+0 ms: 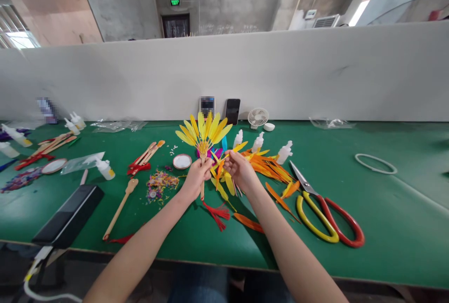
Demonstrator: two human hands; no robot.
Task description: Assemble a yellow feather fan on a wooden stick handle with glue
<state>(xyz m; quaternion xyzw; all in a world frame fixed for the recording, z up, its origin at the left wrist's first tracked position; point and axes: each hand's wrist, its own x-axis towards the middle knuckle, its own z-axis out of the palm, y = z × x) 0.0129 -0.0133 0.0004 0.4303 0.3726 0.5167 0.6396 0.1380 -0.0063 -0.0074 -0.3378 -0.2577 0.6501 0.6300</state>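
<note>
My left hand (197,176) is closed around the wooden handle of a fan of yellow feathers (203,131), held upright above the green table (386,209). A red tassel (218,212) hangs from the handle's lower end. My right hand (237,168) is closed in a pinch on a yellow feather (235,148) right beside the fan, with more feathers tucked under its fingers. Loose orange and yellow feathers (268,167) lie just behind and right of my right hand.
Large scissors (324,212) with yellow and red handles lie to the right. Glue bottles (284,152), a white dish (182,161), a confetti pile (160,184), wooden handles (121,207), a dark device (68,214), a white ring (375,163), a small fan (257,117) and phones (232,111) stand about.
</note>
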